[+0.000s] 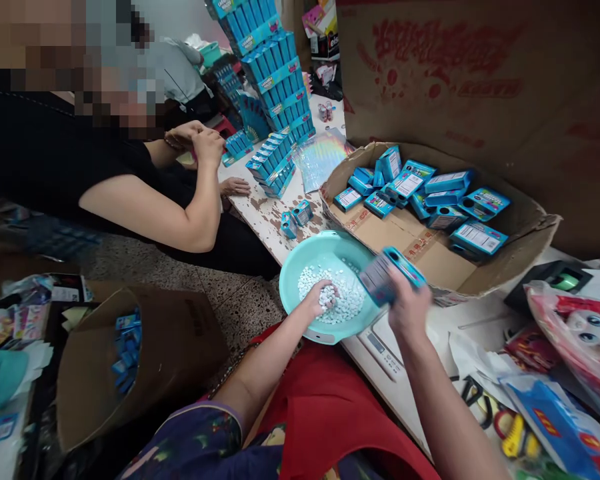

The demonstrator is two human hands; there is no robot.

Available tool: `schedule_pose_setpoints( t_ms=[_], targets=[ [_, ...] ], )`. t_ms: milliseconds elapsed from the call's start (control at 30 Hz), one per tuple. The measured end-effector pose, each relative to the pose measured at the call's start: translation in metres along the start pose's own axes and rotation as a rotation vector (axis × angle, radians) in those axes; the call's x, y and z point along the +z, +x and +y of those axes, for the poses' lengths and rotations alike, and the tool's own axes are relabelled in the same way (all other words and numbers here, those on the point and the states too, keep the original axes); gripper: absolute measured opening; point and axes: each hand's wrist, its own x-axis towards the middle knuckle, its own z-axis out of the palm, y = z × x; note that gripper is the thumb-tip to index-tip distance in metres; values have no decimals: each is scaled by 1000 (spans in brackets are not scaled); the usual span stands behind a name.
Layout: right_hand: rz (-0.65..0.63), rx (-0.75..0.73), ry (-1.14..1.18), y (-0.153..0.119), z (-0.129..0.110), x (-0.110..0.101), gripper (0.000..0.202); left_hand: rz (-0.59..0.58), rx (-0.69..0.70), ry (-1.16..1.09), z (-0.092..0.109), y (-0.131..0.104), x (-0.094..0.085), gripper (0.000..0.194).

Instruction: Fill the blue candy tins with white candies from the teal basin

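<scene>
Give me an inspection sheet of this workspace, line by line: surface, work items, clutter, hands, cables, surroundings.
Surface: white tabletop, paint worn away in brown patches.
Work items: turquoise basin holding white pellets; open carton with scattered blue boxes.
Clutter: blue packaging and a yellow-and-black tool at the right; white device with buttons beside the basin.
Hands: left hand cups pellets inside the basin; right hand grips a blurred blue box.
Cables: nothing seen.
Surroundings: co-worker in black at the left; tall stack of blue cartons behind.
</scene>
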Motion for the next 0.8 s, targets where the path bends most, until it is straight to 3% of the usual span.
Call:
schedule_pose_setpoints(
  t_ms=[133, 200, 233, 300, 467, 533, 667, 800],
  targets=[
    [-695, -75, -205, 6, -22, 111, 34, 27, -6, -142, 1, 4, -2, 32],
    [-796, -95, -190, 3, -28, 139, 36, 30, 6, -200, 1, 4, -2, 31],
    [-782, -101, -170, 2, -28, 141, 38, 32, 9, -228, 0, 4, -2, 30],
    [-691, -103, -160, 0, -26, 119, 42, 41, 0, -276, -1, 3, -3, 29],
    [-431, -39, -420, -19, -13, -1, 43, 36, -13, -361, 0, -15, 1, 26],
    [-348, 9, -490, -38, -6, -36, 43, 3, 14, -379, 4, -29, 7, 23],
    [-319, 121, -469, -63, 6, -67, 43, -63, 86, -390, 18, -50, 20, 20],
    [-134, 148, -427, -63, 8, -95, 45, -36, 93, -391, 24, -50, 28, 14]
  ],
)
